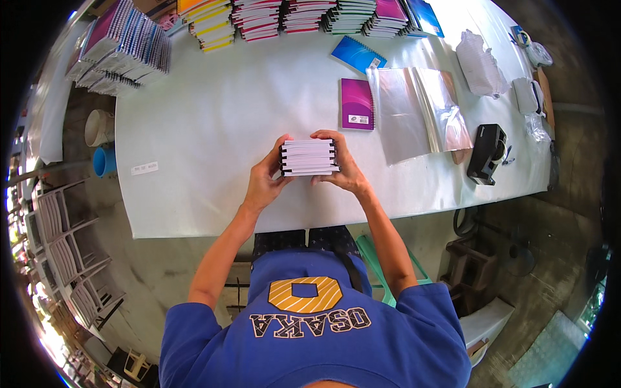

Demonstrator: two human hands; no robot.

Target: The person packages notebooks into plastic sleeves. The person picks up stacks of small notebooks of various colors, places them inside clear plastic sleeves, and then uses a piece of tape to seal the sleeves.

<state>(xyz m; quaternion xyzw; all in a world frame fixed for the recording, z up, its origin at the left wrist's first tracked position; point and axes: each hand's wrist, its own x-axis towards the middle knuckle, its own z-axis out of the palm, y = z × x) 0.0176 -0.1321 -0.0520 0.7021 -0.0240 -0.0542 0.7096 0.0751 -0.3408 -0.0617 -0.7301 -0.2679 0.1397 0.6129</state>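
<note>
A small stack of spiral notebooks (308, 158) stands between my hands near the table's front edge, its white page edges facing me and dark coil ends at both sides. My left hand (265, 173) is closed round its left side, thumb and fingers at the corners. On the right side, my right hand (343, 165) grips the stack the same way. Beyond my right hand lie a purple notebook (357, 103) and a blue notebook (359, 55), both flat. Right of them is a pile of clear plastic sheets (401, 116).
Several notebook piles (259, 19) line the far edge; a tall notebook stack (123, 48) stands far left. A black tape dispenser (486, 154) and a white plastic bundle (480, 63) sit at right. A paper strip (144, 168) lies on the white table (194, 194).
</note>
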